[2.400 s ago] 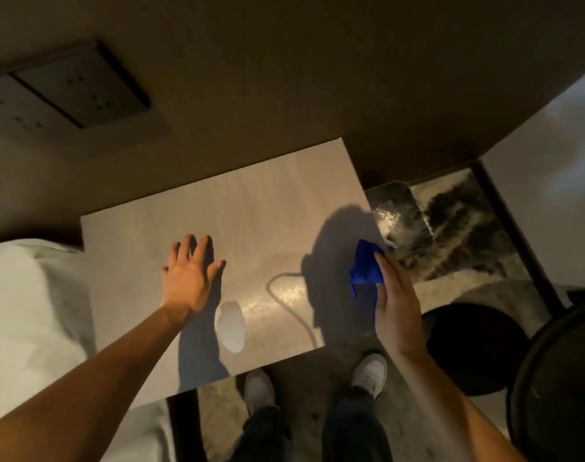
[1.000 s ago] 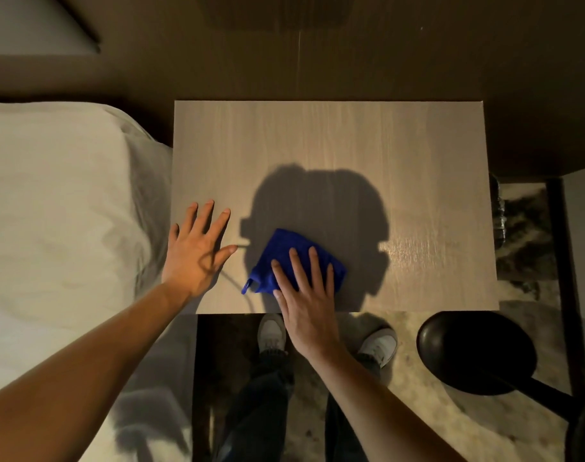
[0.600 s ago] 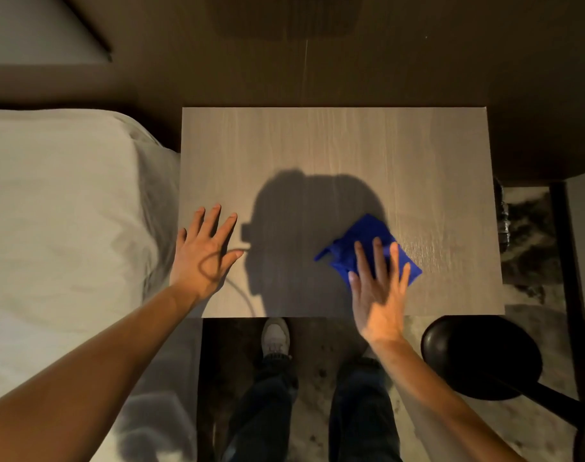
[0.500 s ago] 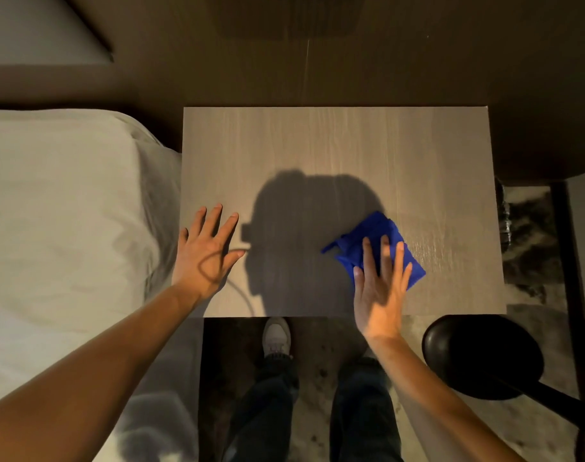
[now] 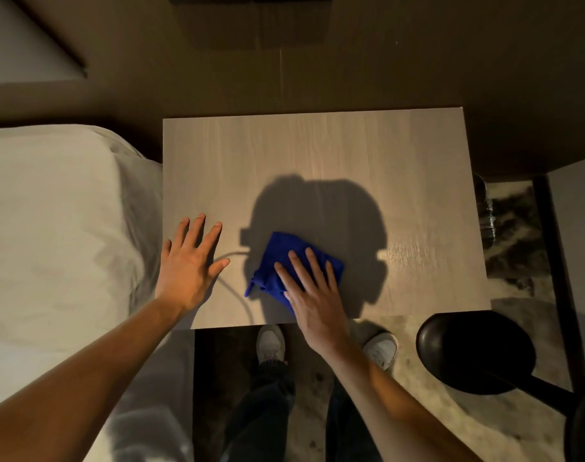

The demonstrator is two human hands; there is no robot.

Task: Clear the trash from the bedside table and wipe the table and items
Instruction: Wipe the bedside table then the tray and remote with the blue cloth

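Your right hand (image 5: 312, 296) lies flat on the blue cloth (image 5: 286, 258), fingers (image 5: 299, 266) extended and slightly spread, pressing down rather than gripping; nothing is pinched between them. The cloth sits on the tabletop (image 5: 317, 155), near its front edge and a little left of its centre, inside the shadow of your head. Your left hand (image 5: 189, 265) rests palm down on the tabletop's front left corner, beside the bed (image 5: 57, 228), fingers splayed and holding nothing; it looks like a brace. No trash or other items are visible on the tabletop, so the clearing step appears done and wiping is the step in hand. Handling estimate: the cloth is soft, light and limp, already bunched, with one loose corner trailing toward your left hand. It should slide easily on the smooth wood-grain surface but may roll up under the palm if pushed by the fingertips alone. Keep the whole palm over its middle, or gather the loose corner under the fingers to lift it.
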